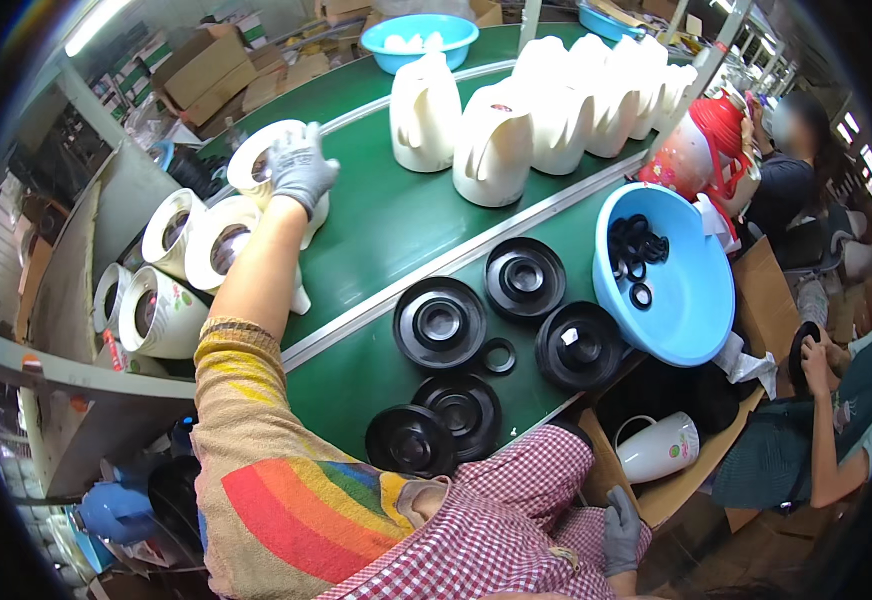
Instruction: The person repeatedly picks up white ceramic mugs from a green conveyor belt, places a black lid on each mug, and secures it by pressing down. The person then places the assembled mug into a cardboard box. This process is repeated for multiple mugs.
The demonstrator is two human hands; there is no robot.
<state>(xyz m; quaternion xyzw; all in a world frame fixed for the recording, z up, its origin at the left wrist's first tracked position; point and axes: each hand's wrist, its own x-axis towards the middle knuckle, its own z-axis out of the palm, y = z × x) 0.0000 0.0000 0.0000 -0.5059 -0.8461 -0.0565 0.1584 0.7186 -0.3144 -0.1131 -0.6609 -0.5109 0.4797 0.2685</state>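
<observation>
At the far left of the bench, my left hand [301, 170], in a grey glove, grips the side of a white jug shell [248, 165] by its round opening. Its fingertips are partly hidden against the shell. More hollow white jug shells [171, 228] are crowded just below it, their openings turned up toward me. My right hand [620, 532], gloved too, rests by the checked cloth on my lap, holding nothing, its fingers loosely stretched. In front of me several round black plastic bases [440, 322] lie on the green bench, with a small black ring [498, 356] among them.
White jugs [493, 145] stand in rows across the metal rail [456, 262]. A blue basin [708, 290] holds black rings; another blue basin [376, 40] is at the back. A cardboard box [611, 468] with a white jug is at my right. Two people work on the right.
</observation>
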